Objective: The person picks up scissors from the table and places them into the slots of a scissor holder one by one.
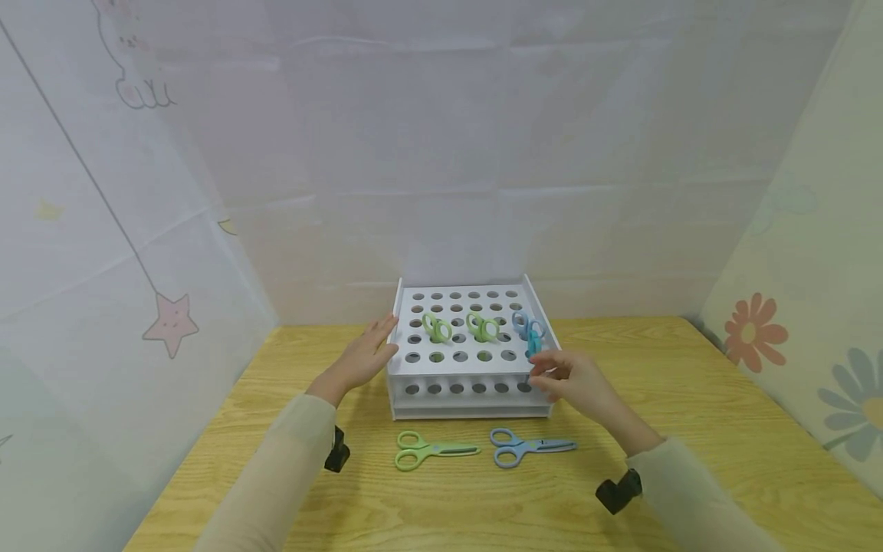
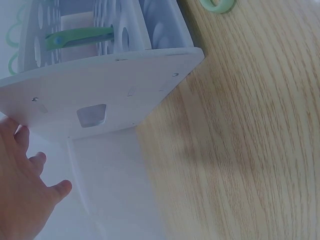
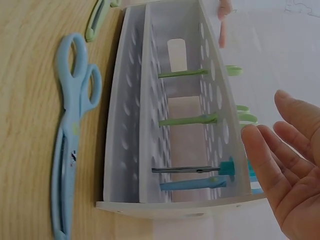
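Observation:
A white rack (image 1: 448,366) with rows of round holes stands on the table. Two green scissors (image 1: 436,334) (image 3: 187,121) and one pair of blue scissors (image 3: 192,184) hang through its upper board, handles up. Beside the blue pair, a teal-handled tool (image 1: 534,342) with a slim metal blade (image 3: 185,169) also stands in a hole. My right hand (image 1: 576,381) is at the front right corner, fingers loosely bent and apart near the teal handle, nothing between them. My left hand (image 1: 362,360) has its fingers extended, fingertips at the rack's left side panel (image 2: 105,90).
Flat on the table (image 1: 621,360) in front of the rack lie green scissors (image 1: 441,449) and blue scissors (image 1: 534,445), handles to the left. Pale patterned sheets (image 1: 428,153) hang behind and at both sides. Each wrist carries a black camera (image 1: 337,451).

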{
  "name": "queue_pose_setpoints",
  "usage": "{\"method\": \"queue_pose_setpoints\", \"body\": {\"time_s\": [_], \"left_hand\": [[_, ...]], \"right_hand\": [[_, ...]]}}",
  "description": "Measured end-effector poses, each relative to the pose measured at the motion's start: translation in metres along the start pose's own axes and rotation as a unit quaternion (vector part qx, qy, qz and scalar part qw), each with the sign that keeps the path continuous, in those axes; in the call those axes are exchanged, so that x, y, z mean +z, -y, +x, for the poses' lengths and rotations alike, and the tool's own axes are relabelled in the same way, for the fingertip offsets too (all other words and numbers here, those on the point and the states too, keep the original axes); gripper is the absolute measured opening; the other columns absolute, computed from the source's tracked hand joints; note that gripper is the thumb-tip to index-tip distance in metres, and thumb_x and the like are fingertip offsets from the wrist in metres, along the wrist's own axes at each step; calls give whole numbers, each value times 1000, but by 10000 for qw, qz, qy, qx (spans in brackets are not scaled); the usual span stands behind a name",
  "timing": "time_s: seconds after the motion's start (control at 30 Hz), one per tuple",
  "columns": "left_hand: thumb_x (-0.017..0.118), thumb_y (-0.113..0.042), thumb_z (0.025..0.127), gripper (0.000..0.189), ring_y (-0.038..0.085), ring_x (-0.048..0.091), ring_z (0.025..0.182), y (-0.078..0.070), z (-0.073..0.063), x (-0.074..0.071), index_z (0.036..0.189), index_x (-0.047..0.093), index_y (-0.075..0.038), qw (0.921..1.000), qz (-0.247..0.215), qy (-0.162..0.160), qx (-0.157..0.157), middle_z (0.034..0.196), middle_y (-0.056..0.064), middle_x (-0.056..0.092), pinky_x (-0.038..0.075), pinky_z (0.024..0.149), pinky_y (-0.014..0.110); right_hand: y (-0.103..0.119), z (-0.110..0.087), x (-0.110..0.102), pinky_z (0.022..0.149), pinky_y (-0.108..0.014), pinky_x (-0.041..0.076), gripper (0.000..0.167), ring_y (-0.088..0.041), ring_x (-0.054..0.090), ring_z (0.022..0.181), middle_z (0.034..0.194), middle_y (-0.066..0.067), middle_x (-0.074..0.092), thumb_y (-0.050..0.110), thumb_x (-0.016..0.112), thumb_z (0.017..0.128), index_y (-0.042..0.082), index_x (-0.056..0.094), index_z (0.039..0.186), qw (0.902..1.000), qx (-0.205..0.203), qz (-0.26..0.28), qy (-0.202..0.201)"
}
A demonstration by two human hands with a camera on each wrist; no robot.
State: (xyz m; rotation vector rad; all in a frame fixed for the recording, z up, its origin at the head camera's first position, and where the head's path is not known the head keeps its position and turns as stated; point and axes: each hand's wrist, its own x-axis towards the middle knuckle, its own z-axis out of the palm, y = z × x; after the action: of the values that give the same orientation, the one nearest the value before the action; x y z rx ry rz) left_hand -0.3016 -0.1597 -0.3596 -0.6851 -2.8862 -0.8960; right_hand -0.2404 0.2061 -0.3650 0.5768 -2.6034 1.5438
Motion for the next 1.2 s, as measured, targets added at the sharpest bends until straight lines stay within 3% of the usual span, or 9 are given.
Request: {"method": "queue_pose_setpoints", "body": {"time_s": [0.3, 0.47, 0.87, 1.2], "left_hand": [[36, -29, 98, 55, 34, 9, 136, -1, 0, 0, 147, 22, -9, 10000, 4, -31, -5, 151, 9, 16, 11, 106, 55], [36, -30, 98, 55, 32, 8, 137, 1, 0, 0, 148, 21, -12, 10000, 39, -6, -74, 152, 6, 15, 11, 107, 52], [35, -30, 98, 55, 33, 9, 137, 1, 0, 1, 148, 21, -12, 9999, 66, -18, -78, 152, 6, 15, 12, 106, 54], [35, -31, 98, 55, 32, 8, 137, 1, 1, 1, 148, 21, -12, 9999, 85, -5, -98, 152, 6, 15, 12, 106, 53]], "right_hand": [[-4, -5, 9, 55, -33, 53, 32, -23, 60, 75, 90, -7, 62, 15, 70, 81, -2, 62, 108, 9995, 145, -120, 253], [-5, -8, 14, 57, -37, 53, 33, -27, 59, 76, 94, -12, 62, 13, 70, 82, -3, 62, 110, 9990, 190, -102, 391], [-16, -11, 23, 55, -43, 52, 36, -22, 59, 71, 97, -19, 61, 13, 70, 82, -8, 60, 109, 9979, 87, -116, 628], [-17, -16, 32, 53, -35, 53, 36, -22, 59, 72, 93, -11, 62, 13, 70, 81, -8, 60, 108, 9967, 116, -36, 804]]}}
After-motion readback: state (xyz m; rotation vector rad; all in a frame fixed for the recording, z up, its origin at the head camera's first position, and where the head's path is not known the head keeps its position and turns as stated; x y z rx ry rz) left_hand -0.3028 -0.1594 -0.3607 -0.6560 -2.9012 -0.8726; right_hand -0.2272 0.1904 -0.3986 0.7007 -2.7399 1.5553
